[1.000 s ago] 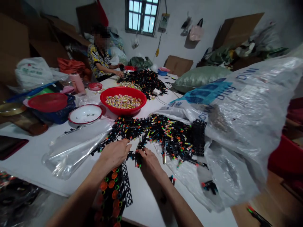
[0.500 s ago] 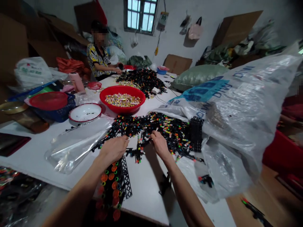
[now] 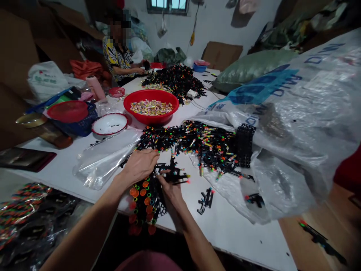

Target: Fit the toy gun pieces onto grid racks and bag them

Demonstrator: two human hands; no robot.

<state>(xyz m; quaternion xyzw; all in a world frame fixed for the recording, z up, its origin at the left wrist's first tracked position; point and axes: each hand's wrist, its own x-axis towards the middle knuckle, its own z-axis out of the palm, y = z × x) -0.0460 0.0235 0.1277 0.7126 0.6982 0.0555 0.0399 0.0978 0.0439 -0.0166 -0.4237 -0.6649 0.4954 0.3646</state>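
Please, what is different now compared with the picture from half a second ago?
The right hand has drawn back from the near pile, closer to the left hand; a black toy gun is in its grip. The view has tipped downward. The left hand stays by the pile's near edge; the red basin and white dish stayed put.

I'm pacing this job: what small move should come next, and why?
Probably bring the black toy gun leftward toward the orange discs: the right hand holds it beside them, and the left hand is just beyond their far end.
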